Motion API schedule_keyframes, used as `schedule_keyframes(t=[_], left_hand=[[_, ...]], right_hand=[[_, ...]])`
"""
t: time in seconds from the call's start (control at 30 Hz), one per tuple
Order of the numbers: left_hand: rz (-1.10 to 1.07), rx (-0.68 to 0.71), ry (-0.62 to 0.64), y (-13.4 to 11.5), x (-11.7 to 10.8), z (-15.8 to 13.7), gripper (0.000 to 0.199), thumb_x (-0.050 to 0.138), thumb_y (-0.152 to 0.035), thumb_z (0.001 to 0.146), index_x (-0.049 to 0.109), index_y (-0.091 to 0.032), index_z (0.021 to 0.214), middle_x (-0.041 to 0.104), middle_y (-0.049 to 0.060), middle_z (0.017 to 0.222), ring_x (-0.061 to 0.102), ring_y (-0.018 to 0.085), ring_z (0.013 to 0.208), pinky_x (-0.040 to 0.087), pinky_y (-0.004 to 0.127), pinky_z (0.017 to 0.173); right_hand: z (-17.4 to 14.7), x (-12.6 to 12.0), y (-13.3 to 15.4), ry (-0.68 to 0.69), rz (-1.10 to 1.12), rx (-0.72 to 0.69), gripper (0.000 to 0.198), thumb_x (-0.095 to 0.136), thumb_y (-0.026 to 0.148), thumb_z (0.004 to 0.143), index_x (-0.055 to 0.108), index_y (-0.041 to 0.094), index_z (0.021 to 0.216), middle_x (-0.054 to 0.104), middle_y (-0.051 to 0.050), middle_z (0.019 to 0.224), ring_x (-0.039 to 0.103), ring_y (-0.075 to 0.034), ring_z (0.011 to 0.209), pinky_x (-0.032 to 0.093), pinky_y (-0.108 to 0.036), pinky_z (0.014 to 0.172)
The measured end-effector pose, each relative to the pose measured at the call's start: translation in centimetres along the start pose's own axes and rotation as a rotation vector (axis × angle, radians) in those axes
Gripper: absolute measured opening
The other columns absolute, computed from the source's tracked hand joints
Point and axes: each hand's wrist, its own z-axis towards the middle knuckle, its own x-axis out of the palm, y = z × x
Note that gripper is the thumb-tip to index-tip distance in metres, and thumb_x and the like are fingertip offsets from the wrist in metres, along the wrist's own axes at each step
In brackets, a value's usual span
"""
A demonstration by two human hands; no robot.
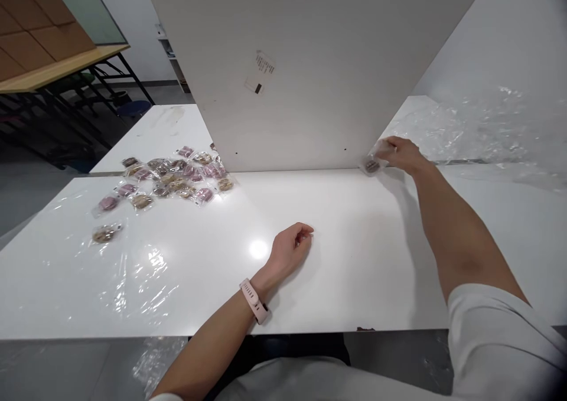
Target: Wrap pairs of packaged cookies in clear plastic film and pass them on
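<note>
My right hand pinches the edge of a clear plastic packet with a dark, round piece inside. The packet is by the lower right corner of the upright white panel. Resting on the white table, my left hand is loosely curled, with nothing visible in its fingers. To its left lies a heap of similar clear packets holding purple, tan and brown round pieces. One packet with a brownish piece sits apart, nearer the front. What the pieces are I cannot tell.
Clear plastic film covers the table's left side, and more crumpled film lies at the right. The panel, with a torn label, rises across the table's middle. A wooden-topped table with cardboard boxes stands back left.
</note>
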Motion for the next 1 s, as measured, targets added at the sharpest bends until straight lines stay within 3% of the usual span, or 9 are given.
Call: schedule_keyframes(t=[0.13,0.23,0.33,0.4,0.5,0.63,0.73,0.83,1.0], left_hand=[[-0.036,-0.001,0.008,0.6,0.1,0.2,0.021,0.055,-0.027,0.088,0.07,-0.021,0.102,0.068,0.002,0.084,0.055,0.013,0.072,0.043,0.026,0.064],[-0.078,0.001,0.017,0.8,0.1,0.3,0.021,0.054,-0.026,0.088,0.07,-0.021,0.101,0.067,0.002,0.083,0.054,0.013,0.07,0.042,0.026,0.063],[-0.081,0.007,0.023,0.9,0.0,0.2,0.019,0.055,-0.028,0.088,0.07,-0.021,0.099,0.065,0.001,0.08,0.052,0.013,0.068,0.041,0.026,0.062],[-0.079,0.013,0.026,0.9,0.0,0.2,0.018,0.056,-0.03,0.088,0.07,-0.022,0.097,0.063,0.001,0.078,0.052,0.013,0.067,0.041,0.026,0.061],[-0.077,0.017,0.015,1.0,0.1,0.1,0.017,0.057,-0.03,0.088,0.07,-0.022,0.094,0.062,0.001,0.076,0.052,0.014,0.067,0.041,0.026,0.061],[-0.061,0.026,0.014,0.9,0.0,0.2,0.017,0.056,-0.029,0.087,0.07,-0.022,0.094,0.064,0.001,0.076,0.053,0.014,0.067,0.042,0.026,0.061],[-0.049,0.03,0.025,0.7,0.0,0.2,0.018,0.054,-0.025,0.086,0.07,-0.021,0.094,0.064,0.001,0.077,0.053,0.014,0.067,0.042,0.027,0.062],[-0.057,0.036,0.025,0.6,-0.1,0.1,0.018,0.055,-0.026,0.087,0.069,-0.021,0.097,0.064,0.001,0.079,0.054,0.014,0.069,0.043,0.027,0.065],[-0.148,0.022,-0.052,0.1,-0.6,-0.4,0.032,0.055,-0.036,0.093,0.06,-0.02,0.12,0.065,0.006,0.102,0.055,0.014,0.078,0.046,0.028,0.071]], right_hand=[[0.2,3.8,1.3,-0.106,-0.196,0.106,0.061,0.067,0.03,0.087,0.047,0.013,0.143,0.042,-0.021,0.153,0.034,-0.031,0.14,0.022,-0.052,0.113],[-1.4,4.8,0.5,-0.295,-0.213,0.126,0.055,0.041,0.035,0.103,0.034,0.01,0.152,0.029,-0.024,0.161,0.02,-0.025,0.149,0.013,-0.05,0.116],[-2.8,3.1,-1.8,-0.453,-0.208,0.148,0.051,0.034,0.029,0.104,0.035,0.01,0.151,0.023,-0.022,0.164,0.012,-0.022,0.152,0.005,-0.052,0.117],[-3.4,1.1,-3.9,-0.415,-0.175,0.269,0.048,0.036,0.026,0.102,0.042,0.006,0.145,0.019,-0.027,0.163,0.011,-0.026,0.152,0.003,-0.056,0.115],[-4.6,-1.8,-7.1,-0.205,-0.11,0.393,0.035,0.045,0.029,0.099,0.061,0.009,0.122,0.034,-0.031,0.155,0.026,-0.031,0.145,0.009,-0.058,0.112],[-8.9,-3.4,-8.8,-0.153,-0.172,0.29,0.03,0.05,0.038,0.095,0.069,0.015,0.103,0.051,-0.027,0.141,0.04,-0.037,0.132,0.023,-0.058,0.106],[-15.4,-2.9,-7.0,-0.193,-0.36,0.191,0.04,0.043,0.038,0.095,0.069,0.012,0.109,0.056,-0.029,0.132,0.045,-0.042,0.126,0.029,-0.062,0.102],[-24.1,-2.0,-2.1,-0.192,-0.449,0.088,0.045,0.04,0.038,0.096,0.069,0.01,0.115,0.06,-0.027,0.124,0.05,-0.045,0.121,0.031,-0.067,0.1],[-36.2,-2.7,7.8,0.224,0.064,-0.337,0.038,0.06,0.037,0.092,0.065,0.039,0.13,0.07,-0.008,0.116,0.065,-0.034,0.1,0.051,-0.056,0.089]])
